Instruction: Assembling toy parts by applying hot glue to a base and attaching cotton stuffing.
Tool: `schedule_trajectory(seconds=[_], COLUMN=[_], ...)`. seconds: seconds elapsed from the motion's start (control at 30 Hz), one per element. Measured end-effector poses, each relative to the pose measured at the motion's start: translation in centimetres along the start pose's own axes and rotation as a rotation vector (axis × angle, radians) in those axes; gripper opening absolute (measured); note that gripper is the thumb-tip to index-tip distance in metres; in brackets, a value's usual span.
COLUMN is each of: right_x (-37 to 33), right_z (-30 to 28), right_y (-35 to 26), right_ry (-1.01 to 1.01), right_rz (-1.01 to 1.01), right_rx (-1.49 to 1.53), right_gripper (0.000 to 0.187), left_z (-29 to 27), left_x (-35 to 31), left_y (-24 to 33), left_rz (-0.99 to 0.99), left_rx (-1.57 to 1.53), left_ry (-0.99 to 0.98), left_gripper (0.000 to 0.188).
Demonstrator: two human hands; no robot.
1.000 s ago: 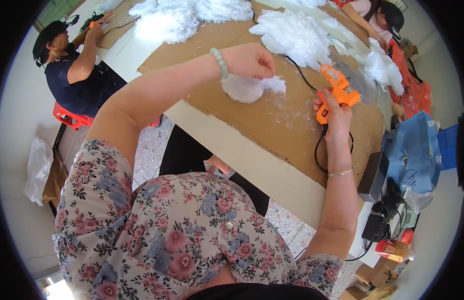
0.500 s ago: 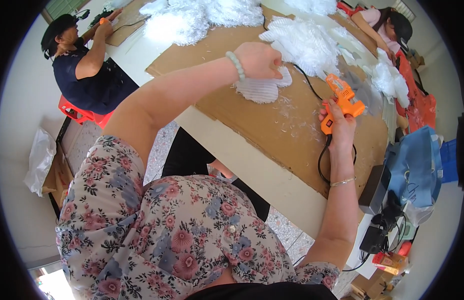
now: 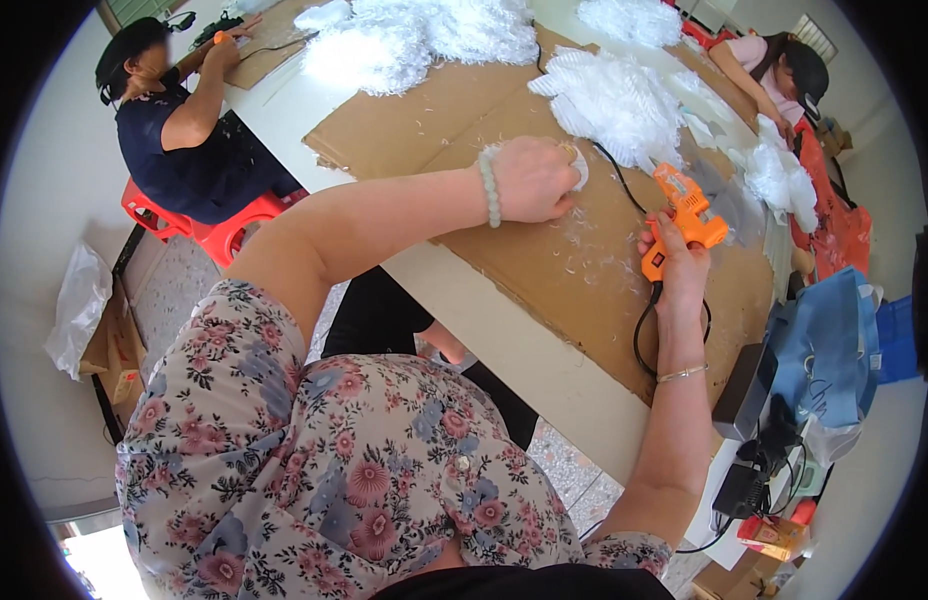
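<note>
Orange plastic, hard and angular, forms the glue gun (image 3: 690, 205), held on the right with the right hand (image 3: 676, 262) wrapped firmly round its handle. To its left, above the flat brown cardboard (image 3: 544, 275), the left hand (image 3: 532, 180) is curled over a white piece (image 3: 582, 170); only its rounded edge shows, and I cannot tell whether the fingers grip it. Wispy shreds (image 3: 596, 245) litter the cardboard between the hands. Farther off lies a ribbed, feathery white heap (image 3: 619, 100), beside a thin black cord (image 3: 621, 180).

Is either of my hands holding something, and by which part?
Your right hand holds the orange glue gun by its handle. Your left hand partly hides a white piece; any grip there can't be told.
</note>
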State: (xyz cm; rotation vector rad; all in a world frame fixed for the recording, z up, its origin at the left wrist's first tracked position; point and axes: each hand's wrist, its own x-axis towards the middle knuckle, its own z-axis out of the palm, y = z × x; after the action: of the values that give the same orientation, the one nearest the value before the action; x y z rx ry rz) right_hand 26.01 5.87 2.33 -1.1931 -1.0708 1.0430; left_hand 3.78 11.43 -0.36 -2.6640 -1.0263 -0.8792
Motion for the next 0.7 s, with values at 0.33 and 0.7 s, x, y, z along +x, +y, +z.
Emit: schedule_trajectory(seconds=[0.33,0.7], right_x=[0.3,0.1], right_z=[-0.4,-0.2], right_y=[0.8,1.7], right_ry=[0.001,0.010], right_rz=[0.003,0.022], right_rx=[0.021,0.054], right_gripper=[0.019,0.019], left_z=[0.9,-0.3], left_x=[0.6,-0.3], left_y=[1.6,1.6], left_rz=[0.040,-0.010], left_rx=[-0.556,-0.734], left_ry=[0.084,-0.090], left_gripper=[0.005,0.043])
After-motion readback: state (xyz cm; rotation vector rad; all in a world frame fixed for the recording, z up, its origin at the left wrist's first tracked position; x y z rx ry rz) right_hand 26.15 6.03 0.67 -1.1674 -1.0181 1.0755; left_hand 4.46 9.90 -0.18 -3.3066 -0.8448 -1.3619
